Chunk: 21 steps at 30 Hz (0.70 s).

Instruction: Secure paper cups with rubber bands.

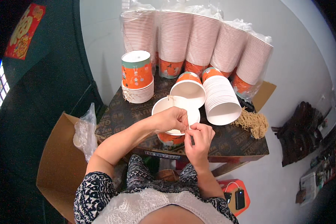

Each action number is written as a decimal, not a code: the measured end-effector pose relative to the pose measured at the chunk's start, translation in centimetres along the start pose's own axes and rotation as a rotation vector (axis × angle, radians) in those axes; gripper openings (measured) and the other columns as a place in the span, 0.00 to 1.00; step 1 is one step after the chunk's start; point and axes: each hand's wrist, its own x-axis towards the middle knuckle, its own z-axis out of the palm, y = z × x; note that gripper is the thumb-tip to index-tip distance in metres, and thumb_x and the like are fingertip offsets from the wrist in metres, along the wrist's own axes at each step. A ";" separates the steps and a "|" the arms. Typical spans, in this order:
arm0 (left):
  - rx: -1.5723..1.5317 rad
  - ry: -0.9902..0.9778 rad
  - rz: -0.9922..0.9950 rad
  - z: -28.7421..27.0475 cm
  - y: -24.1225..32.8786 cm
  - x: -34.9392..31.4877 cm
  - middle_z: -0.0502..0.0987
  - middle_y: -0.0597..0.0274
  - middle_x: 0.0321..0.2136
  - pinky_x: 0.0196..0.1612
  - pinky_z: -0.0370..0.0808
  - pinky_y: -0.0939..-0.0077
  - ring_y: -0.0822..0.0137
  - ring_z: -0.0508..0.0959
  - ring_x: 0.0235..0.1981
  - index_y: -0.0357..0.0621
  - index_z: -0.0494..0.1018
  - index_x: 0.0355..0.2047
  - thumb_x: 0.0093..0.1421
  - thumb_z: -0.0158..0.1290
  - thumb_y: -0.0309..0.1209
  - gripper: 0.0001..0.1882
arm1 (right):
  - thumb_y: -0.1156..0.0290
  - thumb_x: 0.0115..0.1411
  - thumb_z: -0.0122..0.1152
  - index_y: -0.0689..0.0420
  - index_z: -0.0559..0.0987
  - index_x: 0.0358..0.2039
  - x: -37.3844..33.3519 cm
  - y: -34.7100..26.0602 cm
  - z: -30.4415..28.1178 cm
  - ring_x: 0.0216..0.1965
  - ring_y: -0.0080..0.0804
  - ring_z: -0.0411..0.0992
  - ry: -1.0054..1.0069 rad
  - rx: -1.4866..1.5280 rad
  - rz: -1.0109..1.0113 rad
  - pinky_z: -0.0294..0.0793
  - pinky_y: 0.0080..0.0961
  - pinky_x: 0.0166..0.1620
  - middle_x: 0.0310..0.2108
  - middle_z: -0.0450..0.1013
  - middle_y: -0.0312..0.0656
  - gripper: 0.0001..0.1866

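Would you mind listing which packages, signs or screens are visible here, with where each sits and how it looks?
Clear plastic sleeves: rear of the table, wrapping tall stacks of orange-and-white paper cups.
Red sign: upper left on the dark wall, rectangular, with gold figures.
Open cardboard box: lower left on the floor, brown.
Crumpled plastic bag: at the box's edge, clear.
Dark small device: on a red case, lower right; whether it has a screen is unclear.

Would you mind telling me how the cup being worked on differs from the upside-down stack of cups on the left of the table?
The held cup is single and tilted, its white inside showing; the upside-down stack is many cups nested, base up. The left hand and right hand pinch a string handle at the held cup's rim; nobody touches the stack. Both are orange printed paper cups.
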 end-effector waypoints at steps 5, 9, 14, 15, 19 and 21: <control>0.084 0.056 0.055 0.6 0.4 -0.6 0.76 0.67 0.25 0.37 0.73 0.80 0.76 0.75 0.29 0.38 0.73 0.29 0.53 0.59 0.18 0.06 | 0.76 0.55 0.60 0.56 0.78 0.33 1.0 1.9 -0.9 0.46 0.40 0.67 -0.082 0.030 0.070 0.56 0.39 0.53 0.38 0.74 0.37 0.05; 0.390 0.253 0.212 1.6 -0.8 -0.7 0.75 0.63 0.24 0.36 0.73 0.76 0.72 0.75 0.28 0.37 0.71 0.28 0.53 0.57 0.17 0.06 | 0.74 0.56 0.60 0.54 0.80 0.33 1.3 2.7 -0.6 0.48 0.40 0.64 -0.183 0.006 0.091 0.55 0.40 0.53 0.36 0.73 0.36 0.04; 0.580 0.438 0.350 3.3 -1.2 -1.1 0.73 0.54 0.24 0.30 0.72 0.68 0.59 0.76 0.28 0.38 0.68 0.27 0.50 0.56 0.16 0.08 | 0.74 0.56 0.60 0.55 0.81 0.35 1.5 2.7 -0.7 0.48 0.40 0.63 -0.254 0.031 0.140 0.55 0.39 0.53 0.36 0.71 0.37 0.06; 0.633 0.455 0.440 3.3 -1.3 -1.1 0.72 0.54 0.24 0.30 0.71 0.67 0.57 0.75 0.28 0.39 0.67 0.26 0.49 0.57 0.17 0.09 | 0.74 0.57 0.59 0.56 0.81 0.35 1.5 2.7 -0.8 0.48 0.40 0.64 -0.291 0.033 0.152 0.56 0.38 0.53 0.36 0.71 0.38 0.06; 0.694 0.472 0.602 3.4 -1.3 -1.2 0.69 0.54 0.24 0.30 0.69 0.64 0.52 0.73 0.27 0.40 0.65 0.26 0.47 0.59 0.16 0.12 | 0.74 0.57 0.60 0.56 0.81 0.36 1.5 2.9 -1.0 0.48 0.40 0.63 -0.327 0.033 0.154 0.56 0.39 0.54 0.37 0.70 0.39 0.07; 0.690 0.479 0.624 3.4 -1.4 -1.1 0.69 0.55 0.24 0.30 0.70 0.65 0.52 0.73 0.28 0.40 0.65 0.26 0.47 0.59 0.16 0.12 | 0.73 0.55 0.60 0.55 0.82 0.36 1.7 3.0 -1.2 0.49 0.41 0.61 -0.363 0.098 0.189 0.54 0.41 0.55 0.37 0.69 0.38 0.08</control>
